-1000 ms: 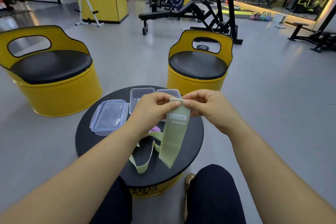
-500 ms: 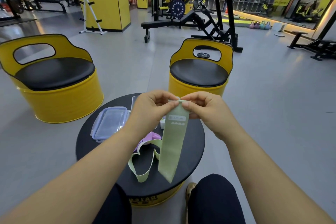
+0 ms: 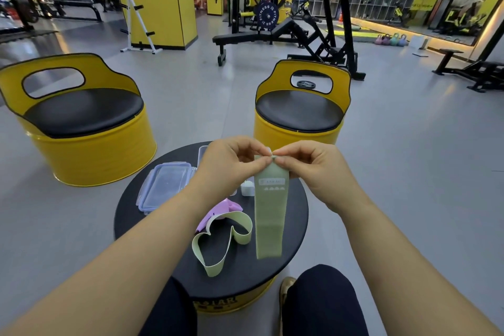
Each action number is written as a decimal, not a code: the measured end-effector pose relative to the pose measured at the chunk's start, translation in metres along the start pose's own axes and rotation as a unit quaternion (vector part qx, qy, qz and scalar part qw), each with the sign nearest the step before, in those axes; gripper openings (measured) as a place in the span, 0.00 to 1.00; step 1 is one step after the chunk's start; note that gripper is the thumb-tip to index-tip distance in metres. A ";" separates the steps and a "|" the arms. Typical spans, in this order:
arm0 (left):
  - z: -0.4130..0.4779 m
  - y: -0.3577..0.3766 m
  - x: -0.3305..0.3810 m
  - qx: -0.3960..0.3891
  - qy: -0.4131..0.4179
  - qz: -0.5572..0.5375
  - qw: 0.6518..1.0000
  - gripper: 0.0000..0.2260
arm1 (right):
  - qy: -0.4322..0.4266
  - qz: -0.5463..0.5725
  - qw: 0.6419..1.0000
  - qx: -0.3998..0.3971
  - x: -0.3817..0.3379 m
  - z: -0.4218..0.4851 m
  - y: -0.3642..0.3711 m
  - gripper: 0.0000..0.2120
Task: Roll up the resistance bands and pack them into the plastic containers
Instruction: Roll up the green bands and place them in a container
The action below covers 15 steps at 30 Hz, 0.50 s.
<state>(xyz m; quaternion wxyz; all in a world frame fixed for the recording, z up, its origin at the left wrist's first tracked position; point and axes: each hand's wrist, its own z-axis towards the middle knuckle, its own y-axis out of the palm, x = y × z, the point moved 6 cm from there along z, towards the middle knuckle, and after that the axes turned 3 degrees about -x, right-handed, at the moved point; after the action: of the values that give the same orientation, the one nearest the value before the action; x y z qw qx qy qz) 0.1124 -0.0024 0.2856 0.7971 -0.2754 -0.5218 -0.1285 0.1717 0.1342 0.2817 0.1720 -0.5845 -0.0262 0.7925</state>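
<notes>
Two forearms reach in from the near edge of the view toward the table, bare along all that shows. The left hand and the right hand, above the table's far side, are bare too; the nails seen on the fingers are short and plain. Dark navy trousers of smooth, unpatterned cloth cover the left leg and the right knee, at the table's near side. Beside the table's base, just left of the right knee, shows the toe of a tan shoe.
</notes>
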 end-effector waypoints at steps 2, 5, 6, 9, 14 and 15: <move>0.000 -0.001 0.007 0.013 0.041 0.048 0.998 0.10 | 0.019 0.040 0.999 -0.012 0.001 0.000 0.001 0.06; 0.000 -0.003 0.012 0.030 0.079 0.071 0.994 0.12 | 0.043 0.099 0.994 -0.028 0.003 0.001 0.001 0.07; 0.000 -0.004 0.012 0.031 0.087 0.069 0.993 0.11 | 0.041 0.105 0.993 -0.030 0.002 0.001 0.001 0.08; 0.000 -0.005 0.013 0.024 0.096 0.068 0.993 0.12 | 0.012 0.073 0.997 -0.025 -0.003 0.000 0.000 0.10; 0.001 -0.005 0.009 -0.018 0.033 -0.005 0.999 0.10 | -0.026 0.039 0.999 -0.003 -0.008 -0.002 -0.002 0.11; 0.001 -0.004 0.008 -0.034 0.012 -0.033 0.999 0.09 | -0.032 0.030 0.999 0.001 -0.008 -0.002 -0.002 0.11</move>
<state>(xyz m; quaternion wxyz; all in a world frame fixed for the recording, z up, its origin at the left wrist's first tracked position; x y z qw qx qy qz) 0.1137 -0.0044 0.2942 0.7889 -0.2829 -0.5165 -0.1759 0.1765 0.1334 0.2889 0.1478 -0.5588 -0.0131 0.8159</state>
